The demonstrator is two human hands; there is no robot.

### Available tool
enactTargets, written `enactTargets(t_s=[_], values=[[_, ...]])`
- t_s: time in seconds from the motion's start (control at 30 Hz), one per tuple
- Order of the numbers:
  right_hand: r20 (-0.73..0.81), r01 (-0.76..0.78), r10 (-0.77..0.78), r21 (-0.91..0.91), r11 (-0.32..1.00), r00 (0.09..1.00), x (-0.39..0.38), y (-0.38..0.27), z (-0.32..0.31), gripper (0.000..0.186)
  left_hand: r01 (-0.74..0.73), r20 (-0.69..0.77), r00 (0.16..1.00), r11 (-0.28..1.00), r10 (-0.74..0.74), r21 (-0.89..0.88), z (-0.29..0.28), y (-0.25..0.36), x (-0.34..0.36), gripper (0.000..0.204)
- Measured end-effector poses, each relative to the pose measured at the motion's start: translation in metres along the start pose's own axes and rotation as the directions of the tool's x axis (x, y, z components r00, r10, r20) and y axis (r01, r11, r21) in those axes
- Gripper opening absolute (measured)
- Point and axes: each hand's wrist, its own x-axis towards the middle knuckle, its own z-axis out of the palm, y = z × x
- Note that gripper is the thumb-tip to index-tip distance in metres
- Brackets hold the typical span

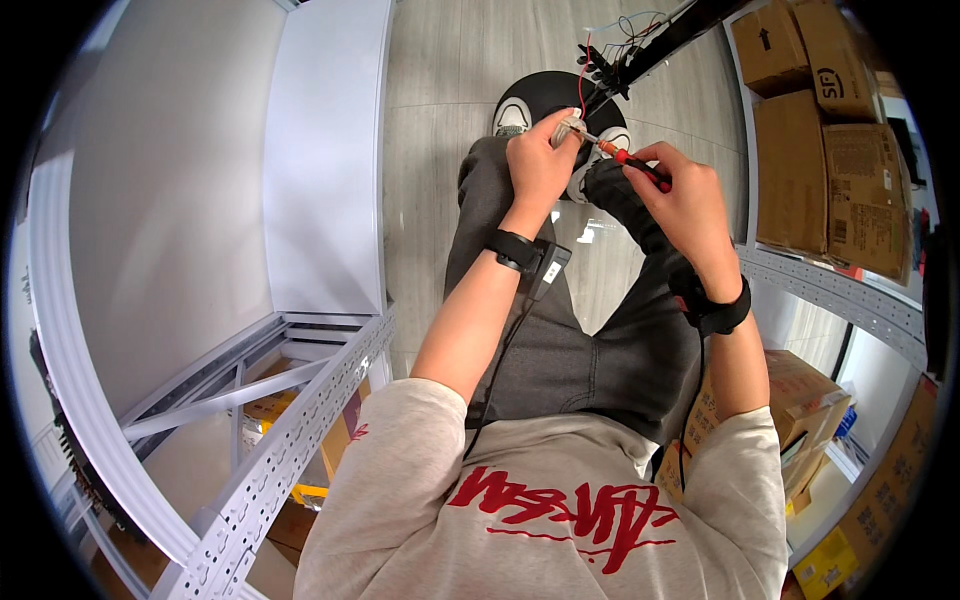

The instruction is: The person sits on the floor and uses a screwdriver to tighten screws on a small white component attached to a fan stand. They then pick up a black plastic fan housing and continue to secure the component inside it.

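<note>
My left hand [541, 162] is closed on a small pale grey fitting [566, 131], pinched between thumb and fingers; its exact kind is too small to make out. A thin red wire [583, 88] runs upward beside the fitting. My right hand [688, 205] grips a screwdriver [622, 156] with a red and black handle. The shaft slants up and left, its tip at or very near the fitting; contact is unclear. Behind both hands lies a black round base [548, 88], with a black pole [672, 42] and loose wires rising from it to the upper right.
White metal shelving [300, 440] stands close on my left. On the right, cardboard boxes [792, 180] fill a perforated rack [835, 295]. My shoes [513, 115] flank the base. Black straps with cables circle both wrists, a small box [551, 268] beside the left one.
</note>
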Motion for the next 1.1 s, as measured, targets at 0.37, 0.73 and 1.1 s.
enactTargets(t_s=[0.37, 0.73, 1.1], values=[[0.141, -0.116, 0.090, 0.183, 0.976, 0.986, 0.007, 0.007, -0.008, 0.021, 0.024, 0.005, 1.000, 0.999, -0.025, 0.028, -0.002, 0.009, -0.001, 0.026], [0.103, 0.041, -0.047, 0.058, 0.997, 0.994, 0.007, 0.018, 0.000, 0.020, -0.002, 0.027, 1.000, 0.998, 0.000, 0.058, -0.001, 0.004, -0.001, 0.027], [0.019, -0.045, 0.042, 0.206, 0.977, 0.999, 0.007, 0.017, -0.021, 0.021, 0.219, 0.169, 0.974, 0.815, -0.150, -0.536, 0.001, 0.001, 0.007, 0.032]])
